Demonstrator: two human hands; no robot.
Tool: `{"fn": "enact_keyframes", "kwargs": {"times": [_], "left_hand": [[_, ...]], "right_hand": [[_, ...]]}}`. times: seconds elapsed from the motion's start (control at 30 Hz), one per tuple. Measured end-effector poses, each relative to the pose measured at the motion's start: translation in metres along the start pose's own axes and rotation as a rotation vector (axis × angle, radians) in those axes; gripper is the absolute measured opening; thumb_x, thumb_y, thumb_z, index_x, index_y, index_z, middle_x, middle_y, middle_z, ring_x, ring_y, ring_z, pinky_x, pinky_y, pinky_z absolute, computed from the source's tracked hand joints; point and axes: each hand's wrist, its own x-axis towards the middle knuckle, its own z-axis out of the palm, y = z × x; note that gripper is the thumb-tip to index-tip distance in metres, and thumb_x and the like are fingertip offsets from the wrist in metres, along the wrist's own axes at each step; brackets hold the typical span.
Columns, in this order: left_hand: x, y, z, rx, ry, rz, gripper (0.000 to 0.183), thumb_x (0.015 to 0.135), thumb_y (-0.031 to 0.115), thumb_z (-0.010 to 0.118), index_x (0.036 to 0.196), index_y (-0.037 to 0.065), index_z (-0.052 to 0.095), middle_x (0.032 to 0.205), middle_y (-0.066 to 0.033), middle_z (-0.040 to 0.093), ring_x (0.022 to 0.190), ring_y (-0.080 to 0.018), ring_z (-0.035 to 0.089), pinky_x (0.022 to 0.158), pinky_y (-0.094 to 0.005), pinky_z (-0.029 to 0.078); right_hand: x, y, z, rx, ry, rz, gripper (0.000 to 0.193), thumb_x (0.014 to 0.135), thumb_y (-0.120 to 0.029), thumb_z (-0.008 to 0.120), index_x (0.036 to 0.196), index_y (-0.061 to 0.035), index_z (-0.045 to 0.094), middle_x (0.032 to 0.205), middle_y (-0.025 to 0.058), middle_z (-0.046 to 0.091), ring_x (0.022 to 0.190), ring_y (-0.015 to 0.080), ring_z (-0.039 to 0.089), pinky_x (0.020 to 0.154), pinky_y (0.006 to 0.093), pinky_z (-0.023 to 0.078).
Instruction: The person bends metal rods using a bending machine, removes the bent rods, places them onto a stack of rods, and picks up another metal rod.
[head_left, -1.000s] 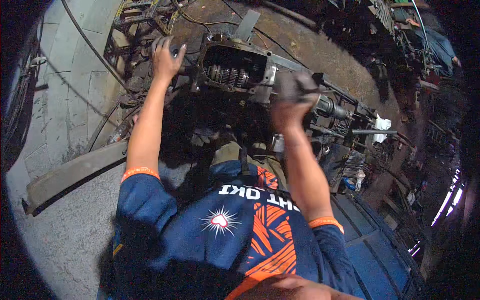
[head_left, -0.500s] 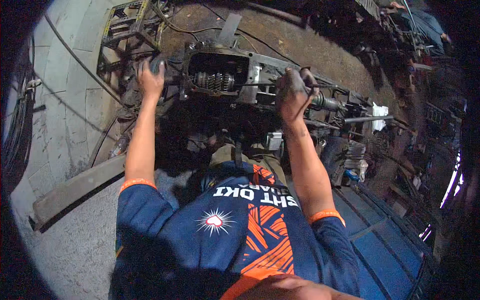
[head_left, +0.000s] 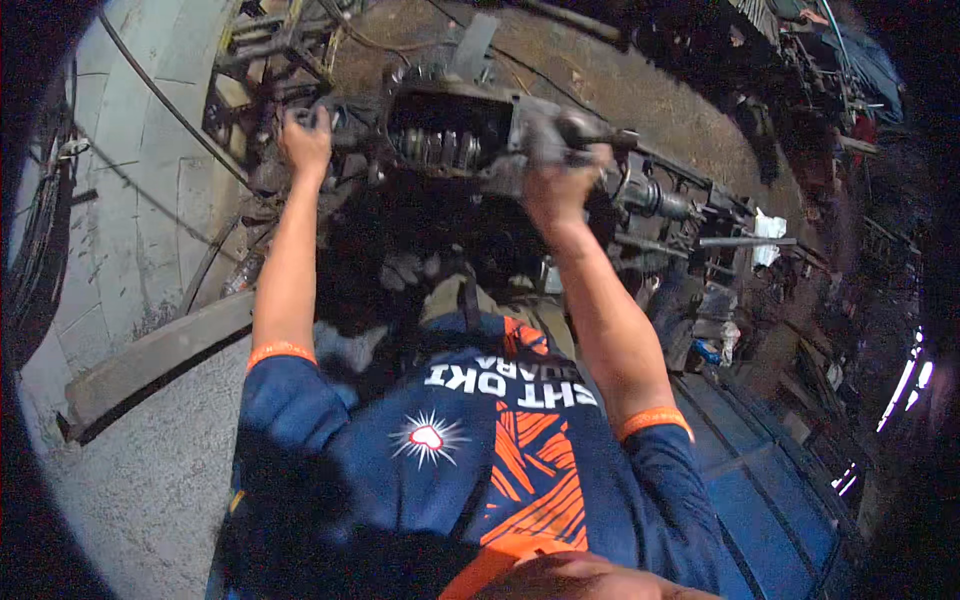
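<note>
A grey metal gearbox housing lies open in front of me, with a row of toothed gears showing inside. Off its left end is my left hand, fingers curled around a dark part that I cannot make out. My right hand, blackened with grease and smeared by motion, is over the right side of the housing. Blur hides its fingers and whatever they may hold. Just right of that hand, a ribbed cylindrical shaft part extends along the assembly.
A metal frame stand is at the far left, near a cable on the tiled floor. A long beam lies at the lower left. Right of the assembly are a metal bar, a white bag or cloth and blue panels.
My right hand has moved left, nearer the housing's opening, and is now blurred. My left hand has shifted slightly right, its fingers more curled. The view has tilted a little.
</note>
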Motion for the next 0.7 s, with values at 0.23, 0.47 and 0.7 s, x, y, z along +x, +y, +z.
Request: {"fn": "enact_keyframes", "kwargs": {"times": [0.23, 0.47, 0.7], "left_hand": [[0.013, 0.007, -0.011, 0.348, -0.213, 0.063, 0.041, 0.08, 0.037, 0.06, 0.083, -0.004, 0.061, 0.08, -0.0271, 0.061, 0.08, -0.0425, 0.059, 0.071, -0.0477, 0.046], [0.035, 0.022, -0.009, 0.424, -0.355, 0.151, 0.038, 0.079, 0.033, 0.061, 0.073, -0.005, 0.061, 0.077, -0.0266, 0.061, 0.078, -0.0429, 0.059, 0.068, -0.0482, 0.046], [0.048, 0.029, -0.015, 0.376, -0.432, 0.042, 0.045, 0.076, 0.038, 0.065, 0.076, -0.007, 0.062, 0.076, -0.0268, 0.061, 0.081, -0.0415, 0.06, 0.071, -0.0469, 0.046]], "right_hand": [[0.017, -0.014, -0.045, 0.064, 0.018, 0.393, 0.018, 0.08, -0.011, 0.058, 0.063, -0.0066, 0.055, 0.07, 0.0006, 0.056, 0.061, 0.0077, 0.049, 0.056, 0.0264, 0.04], [-0.008, -0.001, 0.03, -0.175, -0.186, -0.104, 0.016, 0.077, -0.006, 0.064, 0.072, -0.0113, 0.05, 0.07, -0.0043, 0.048, 0.059, 0.0075, 0.043, 0.051, 0.0237, 0.034], [0.019, 0.002, -0.043, 0.304, 0.021, 0.2, 0.017, 0.081, -0.008, 0.059, 0.069, -0.0092, 0.048, 0.072, -0.0013, 0.049, 0.059, 0.0069, 0.04, 0.049, 0.0229, 0.032]]}}
